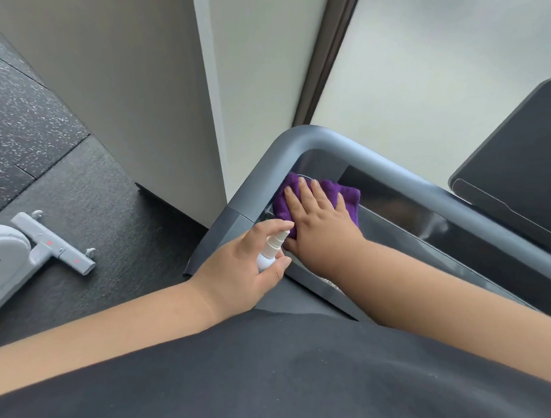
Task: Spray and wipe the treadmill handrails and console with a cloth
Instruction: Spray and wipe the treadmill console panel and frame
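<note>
Purple cloth point(319, 196) soft, napped; handrail point(305, 140) smooth matt grey; floor point(34, 135) rough, speckled.

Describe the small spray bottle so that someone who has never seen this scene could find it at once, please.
Start at the grey curved treadmill handrail and follow its corner down to the two hands. The small white plastic spray bottle is held in the left hand, beside the right hand, which presses the purple cloth. It is the only white thing there.
</note>
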{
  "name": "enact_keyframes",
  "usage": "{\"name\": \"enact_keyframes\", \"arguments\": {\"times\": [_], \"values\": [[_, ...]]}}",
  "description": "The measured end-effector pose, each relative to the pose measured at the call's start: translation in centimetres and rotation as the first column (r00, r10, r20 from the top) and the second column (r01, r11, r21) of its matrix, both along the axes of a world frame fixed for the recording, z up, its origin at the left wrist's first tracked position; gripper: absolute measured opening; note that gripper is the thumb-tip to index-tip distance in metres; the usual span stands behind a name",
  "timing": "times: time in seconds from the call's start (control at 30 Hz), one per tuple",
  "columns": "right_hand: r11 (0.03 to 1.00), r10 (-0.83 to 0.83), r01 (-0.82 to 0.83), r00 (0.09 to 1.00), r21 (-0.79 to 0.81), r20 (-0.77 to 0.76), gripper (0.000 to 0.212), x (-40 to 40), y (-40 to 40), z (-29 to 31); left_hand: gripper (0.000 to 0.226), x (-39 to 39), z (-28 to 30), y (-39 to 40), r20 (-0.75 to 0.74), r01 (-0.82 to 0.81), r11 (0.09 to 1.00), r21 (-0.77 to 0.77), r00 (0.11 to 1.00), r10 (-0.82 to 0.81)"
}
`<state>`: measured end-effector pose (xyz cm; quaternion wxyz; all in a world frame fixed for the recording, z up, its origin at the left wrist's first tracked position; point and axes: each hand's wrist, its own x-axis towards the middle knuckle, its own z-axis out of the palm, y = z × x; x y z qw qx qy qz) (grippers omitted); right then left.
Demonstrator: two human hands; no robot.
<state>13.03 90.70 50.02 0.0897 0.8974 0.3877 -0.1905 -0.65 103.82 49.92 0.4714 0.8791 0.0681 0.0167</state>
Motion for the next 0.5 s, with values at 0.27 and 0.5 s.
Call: {"name": "enact_keyframes", "arguments": {"times": [0.27, 0.5], "values": [[0.999, 0.029, -0.033, 0.995, -0.035, -0.097, 0.080, -3.2, -1.1, 1.1, 0.051, 0.1, -0.1, 0.2, 0.020, -0.023, 0.999, -0.036, 1.000, 0.024], [1.000, 0.008, -0.009, 0.997, -0.015, -0.082, 0.081, -0.5, 0.0, 0.9, 0.052, 0.4, -0.2, 0.3, 0.020, 0.007, 1.000, -0.024, 1.000, -0.007]]}}
